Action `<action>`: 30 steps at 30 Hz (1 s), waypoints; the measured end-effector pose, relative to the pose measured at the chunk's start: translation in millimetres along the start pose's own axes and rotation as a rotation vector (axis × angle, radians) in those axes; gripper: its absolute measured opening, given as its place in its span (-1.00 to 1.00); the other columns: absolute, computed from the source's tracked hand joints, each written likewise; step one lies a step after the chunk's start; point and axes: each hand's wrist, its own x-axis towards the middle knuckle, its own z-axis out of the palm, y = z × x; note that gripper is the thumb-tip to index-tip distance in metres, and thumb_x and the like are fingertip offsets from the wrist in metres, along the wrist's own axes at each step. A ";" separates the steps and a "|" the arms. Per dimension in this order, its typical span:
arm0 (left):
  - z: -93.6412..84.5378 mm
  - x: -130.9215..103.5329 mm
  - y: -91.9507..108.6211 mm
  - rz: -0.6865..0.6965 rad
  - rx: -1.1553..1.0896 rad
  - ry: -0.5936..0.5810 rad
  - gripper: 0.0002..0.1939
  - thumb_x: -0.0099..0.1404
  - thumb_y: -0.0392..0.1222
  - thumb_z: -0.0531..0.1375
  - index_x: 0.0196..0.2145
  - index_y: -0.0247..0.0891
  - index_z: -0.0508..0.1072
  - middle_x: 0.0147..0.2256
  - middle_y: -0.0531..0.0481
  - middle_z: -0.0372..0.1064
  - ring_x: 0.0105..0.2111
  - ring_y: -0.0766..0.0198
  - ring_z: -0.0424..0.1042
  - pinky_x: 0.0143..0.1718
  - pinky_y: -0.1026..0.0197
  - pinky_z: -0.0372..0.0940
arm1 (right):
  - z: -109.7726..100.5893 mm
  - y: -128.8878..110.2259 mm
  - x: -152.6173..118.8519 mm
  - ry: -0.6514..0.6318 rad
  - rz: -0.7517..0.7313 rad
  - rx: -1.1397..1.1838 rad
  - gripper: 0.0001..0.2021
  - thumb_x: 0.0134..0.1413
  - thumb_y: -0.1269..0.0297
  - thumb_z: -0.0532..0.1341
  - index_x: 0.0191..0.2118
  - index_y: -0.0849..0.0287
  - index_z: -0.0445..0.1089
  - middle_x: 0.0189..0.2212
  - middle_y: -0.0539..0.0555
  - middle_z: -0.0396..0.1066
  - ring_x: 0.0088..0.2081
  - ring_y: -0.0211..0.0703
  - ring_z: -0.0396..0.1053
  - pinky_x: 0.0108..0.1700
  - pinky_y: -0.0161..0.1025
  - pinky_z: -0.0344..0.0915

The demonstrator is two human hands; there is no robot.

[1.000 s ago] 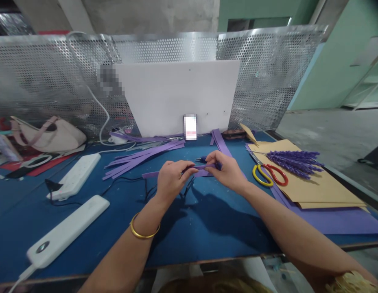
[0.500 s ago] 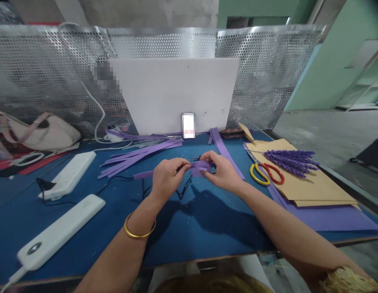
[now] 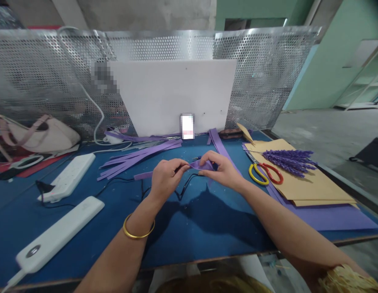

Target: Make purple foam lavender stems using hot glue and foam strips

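Note:
Between my two hands stretches a purple paper strip (image 3: 196,165), held just above the blue table. My left hand (image 3: 168,177) pinches it between thumb and fingertips, and one end of the strip (image 3: 143,175) pokes out on the hand's left side. Bent fingers of my right hand (image 3: 221,171) grip the other part, which looks folded or curled and is partly covered by them. Under the hands a thin black cable (image 3: 185,185) runs across the table. A small dark tool or pen tip (image 3: 197,158) shows behind the strip, mostly hidden.
Cut purple strips (image 3: 140,156) lie at the back left, another strip (image 3: 222,146) at the back right. Scissors (image 3: 266,173) and lavender sprigs (image 3: 289,160) rest on tan sheets (image 3: 317,191). A power strip (image 3: 68,177) and a white device (image 3: 60,234) are left. A phone (image 3: 187,126) leans against the white board.
My right hand's fingers have shifted on the purple strip, and its loop has become flatter and more covered. My left hand keeps its pinch. The view has moved slightly.

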 end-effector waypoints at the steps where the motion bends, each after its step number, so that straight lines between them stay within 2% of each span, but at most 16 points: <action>1: 0.3 -0.1 0.0 -0.001 -0.007 -0.001 -0.78 0.40 -0.07 0.16 -0.29 -0.13 0.60 -0.30 0.02 0.62 -0.33 0.18 0.51 -0.23 0.16 0.25 | 1.3 1.1 0.2 -0.005 -0.006 0.015 -0.87 0.07 0.27 0.37 -0.25 0.10 0.45 -0.28 0.03 0.45 -0.19 -0.15 0.41 -0.12 -0.20 0.32; 4: 1.4 -0.2 0.7 -0.003 -0.033 -0.005 -0.81 0.38 -0.08 0.19 -0.28 -0.12 0.61 -0.29 0.03 0.62 -0.32 0.18 0.52 -0.21 0.16 0.25 | 5.3 5.2 0.0 0.000 -0.009 0.052 -0.91 0.08 0.32 0.36 -0.26 0.09 0.52 -0.30 0.04 0.50 -0.18 -0.15 0.45 -0.10 -0.19 0.35; 7: 2.3 -0.5 2.0 -0.015 -0.067 -0.022 -0.83 0.36 -0.07 0.23 -0.26 -0.11 0.62 -0.28 0.04 0.62 -0.29 0.18 0.53 -0.18 0.16 0.25 | 8.5 8.0 -1.2 0.050 -0.016 0.038 -0.98 0.11 0.34 0.34 -0.31 0.10 0.54 -0.34 0.04 0.50 -0.25 -0.18 0.46 -0.17 -0.23 0.36; 10: 2.9 -1.3 3.0 -0.024 -0.082 -0.032 -0.86 0.34 -0.09 0.25 -0.28 -0.11 0.61 -0.32 0.06 0.62 -0.33 0.20 0.52 -0.20 0.17 0.24 | 10.0 7.3 -2.5 0.094 -0.048 0.004 -0.96 0.13 0.33 0.32 -0.33 0.10 0.55 -0.36 0.04 0.51 -0.28 -0.18 0.47 -0.22 -0.25 0.36; 14: 2.7 -2.2 4.2 -0.003 -0.082 -0.021 -0.87 0.33 -0.14 0.25 -0.34 -0.13 0.60 -0.40 0.07 0.59 -0.38 0.23 0.49 -0.19 0.16 0.24 | 10.6 3.7 -3.7 0.085 -0.083 -0.018 -0.97 0.13 0.35 0.33 -0.31 0.11 0.55 -0.34 0.06 0.53 -0.27 -0.16 0.49 -0.19 -0.22 0.39; 17: 2.8 -2.0 5.3 -0.018 -0.088 -0.017 -0.85 0.34 -0.11 0.24 -0.32 -0.12 0.61 -0.38 0.05 0.60 -0.36 0.22 0.50 -0.18 0.16 0.26 | 11.2 2.1 -4.4 0.103 -0.085 -0.033 -0.96 0.12 0.29 0.35 -0.32 0.10 0.55 -0.34 0.07 0.53 -0.27 -0.15 0.49 -0.19 -0.20 0.40; 21: 4.5 -1.2 6.0 -0.061 -0.103 -0.060 -0.88 0.29 -0.09 0.29 -0.26 -0.10 0.63 -0.33 0.05 0.62 -0.33 0.20 0.51 -0.24 0.19 0.25 | 12.2 1.5 -5.4 0.135 -0.128 -0.041 -0.93 0.17 0.27 0.31 -0.32 0.10 0.55 -0.34 0.08 0.53 -0.28 -0.15 0.49 -0.21 -0.20 0.40; 25: 5.7 -0.3 4.7 -0.117 -0.155 -0.123 -0.90 0.28 -0.13 0.29 -0.34 -0.12 0.63 -0.43 0.09 0.58 -0.43 0.27 0.48 -0.38 0.25 0.18 | 12.2 0.6 -5.6 0.138 -0.137 -0.067 -0.91 0.18 0.25 0.30 -0.31 0.08 0.56 -0.34 0.08 0.53 -0.27 -0.14 0.49 -0.20 -0.18 0.41; 30: 4.5 0.2 2.2 -0.109 -0.228 -0.095 -0.87 0.29 -0.13 0.27 -0.35 -0.13 0.63 -0.44 0.09 0.58 -0.46 0.29 0.47 -0.42 0.27 0.18 | 10.9 0.1 -4.8 0.155 -0.128 -0.091 -0.91 0.19 0.24 0.29 -0.31 0.06 0.55 -0.34 0.07 0.53 -0.26 -0.13 0.50 -0.19 -0.17 0.40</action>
